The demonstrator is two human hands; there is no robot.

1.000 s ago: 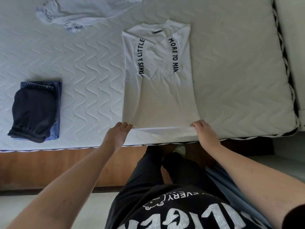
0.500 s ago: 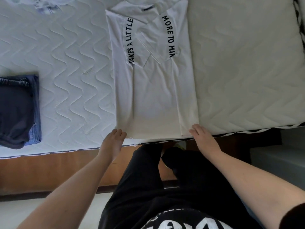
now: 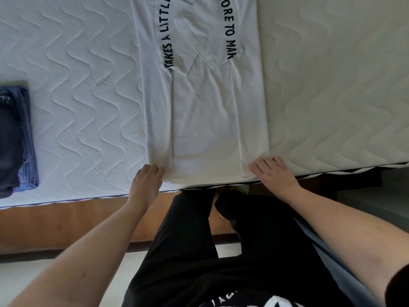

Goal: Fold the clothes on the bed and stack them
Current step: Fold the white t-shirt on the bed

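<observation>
A white T-shirt [image 3: 203, 120] with black lettering lies on the mattress [image 3: 88, 89], its sides folded in to make a long narrow strip. Its hem rests flat at the near edge of the bed. My left hand [image 3: 147, 179] holds the hem's left corner with curled fingers. My right hand [image 3: 273, 171] lies over the hem's right corner and pinches it, thumb hidden. The shirt's collar end is cut off at the top of the view.
A folded stack of dark and blue clothes [image 3: 15, 140] sits on the mattress at the far left. The wooden bed frame [image 3: 66, 222] runs below the mattress edge, and my black-clad legs stand against it.
One second ago both hands held the hem lifted off the bed; it now lies flat at the near edge. The view has dropped closer, and the loose white garment at the top left is out of sight.
</observation>
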